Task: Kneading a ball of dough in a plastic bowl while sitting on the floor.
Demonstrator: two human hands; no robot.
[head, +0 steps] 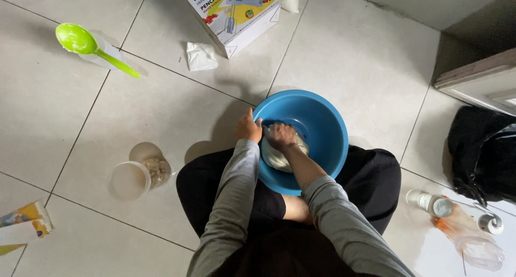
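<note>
Pale tiled floor (161,110) carries: blue bowl (317,121), cardboard box (235,16), green ladle (88,46) across a cup, tipped clear jar (138,176), plastic bottle (462,226), black bag (484,150), crumpled white wrapper (200,55).

Blue plastic bowl (322,121): round, deep, upright on the tiled floor, tucked against the crossed legs, frame centre. Dough (279,157): pale off-white lump on the bowl's bottom, at about 7 o'clock inside it, pressed against the near wall. Top part hidden under the hand, so full shape unclear; looks like a single soft, smooth mass.
</note>
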